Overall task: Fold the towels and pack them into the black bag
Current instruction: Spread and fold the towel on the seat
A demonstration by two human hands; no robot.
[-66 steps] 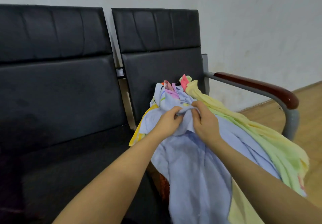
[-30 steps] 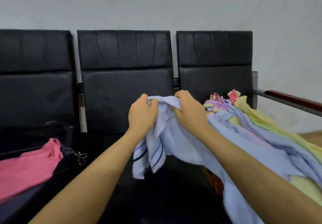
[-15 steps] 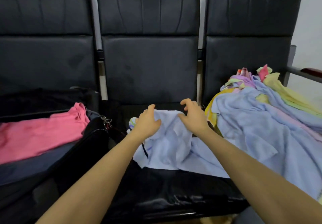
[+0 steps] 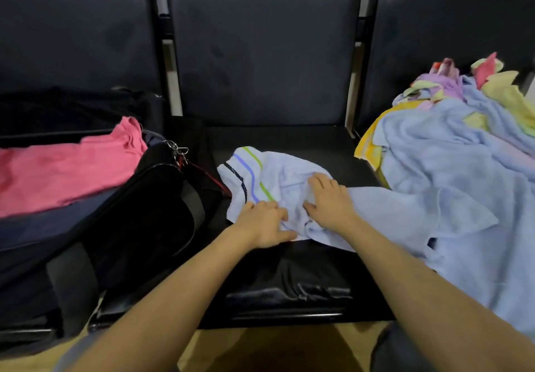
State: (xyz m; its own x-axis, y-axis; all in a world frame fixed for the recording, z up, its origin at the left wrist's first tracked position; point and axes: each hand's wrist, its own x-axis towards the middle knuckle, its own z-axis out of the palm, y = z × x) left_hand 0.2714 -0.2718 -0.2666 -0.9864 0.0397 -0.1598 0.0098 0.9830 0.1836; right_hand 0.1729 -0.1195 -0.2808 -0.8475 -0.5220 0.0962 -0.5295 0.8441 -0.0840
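Blue towel point(image 4: 278, 180) now lies on the seat point(image 4: 304, 270), both hands point(image 4: 262, 224) point(image 4: 330, 203) pressing it flat

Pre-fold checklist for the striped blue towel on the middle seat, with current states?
1. Striped light blue towel lies on the middle seat: ok.
2. Towel spread flat for folding: not ok, bunched and wrinkled.
3. Left hand and right hand both on the towel: ok, fingers spread on the cloth.
4. Towel apart from the towel pile on the right seat: cannot tell, its right part meets a large blue towel.
5. Black bag open to the left: ok, pink towel already inside.
6. Room left in the bag: cannot tell.
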